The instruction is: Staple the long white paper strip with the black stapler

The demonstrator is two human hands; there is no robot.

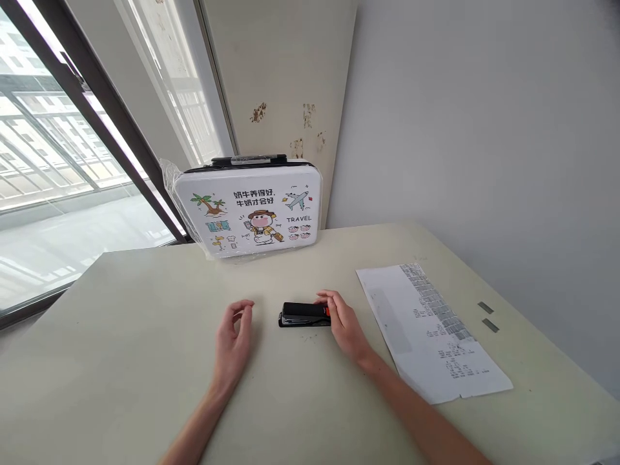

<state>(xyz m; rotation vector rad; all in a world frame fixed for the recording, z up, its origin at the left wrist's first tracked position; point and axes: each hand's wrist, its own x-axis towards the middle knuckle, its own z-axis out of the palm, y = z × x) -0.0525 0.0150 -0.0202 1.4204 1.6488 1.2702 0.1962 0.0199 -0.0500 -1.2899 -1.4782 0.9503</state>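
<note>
Both forearms (411,400) reach in over the pale table (121,387). The right hand (345,328) pinches the right end of a black stapler (303,314) (a red patch (327,311) peeks out there), which lies mid-table, long axis running left to right, free end pointing toward the left hand (234,342), loosely curled just beside.

There are two hands (234,342), one stapler (303,314), one case (248,210), two small grey strips (485,308), one table (145,336), and at least one sheet of printed paper (411,323).
</note>
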